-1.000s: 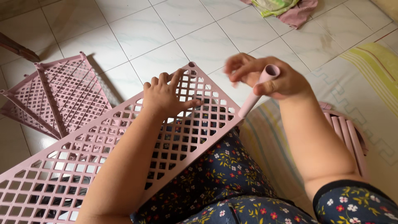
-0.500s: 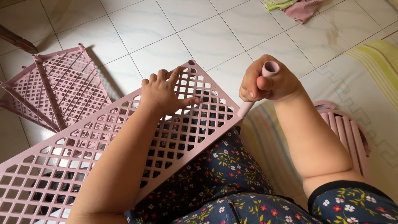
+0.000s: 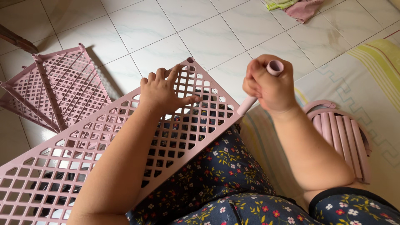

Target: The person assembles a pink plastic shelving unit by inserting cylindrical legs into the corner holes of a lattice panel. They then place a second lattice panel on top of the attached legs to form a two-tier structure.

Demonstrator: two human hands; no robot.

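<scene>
A long pink plastic lattice panel [image 3: 104,141] lies slanted across my lap. My left hand [image 3: 163,91] rests flat on its far end, fingers spread over the grid, near a round corner socket [image 3: 190,60]. My right hand [image 3: 268,85] is closed around a short pink plastic tube [image 3: 273,67]. The tube's lower end [image 3: 246,106] touches the panel's right corner, and its open top end sticks out above my fist.
More pink lattice panels [image 3: 54,91] lie stacked on the white floor tiles at the left. A bundle of pink tubes [image 3: 341,137] lies on a patterned mat [image 3: 366,71] at the right. Crumpled cloth [image 3: 293,6] sits at the top edge.
My right hand has closed fully round the tube and come down, bringing the tube's lower end to the panel's right corner. My left hand has stayed on the panel.
</scene>
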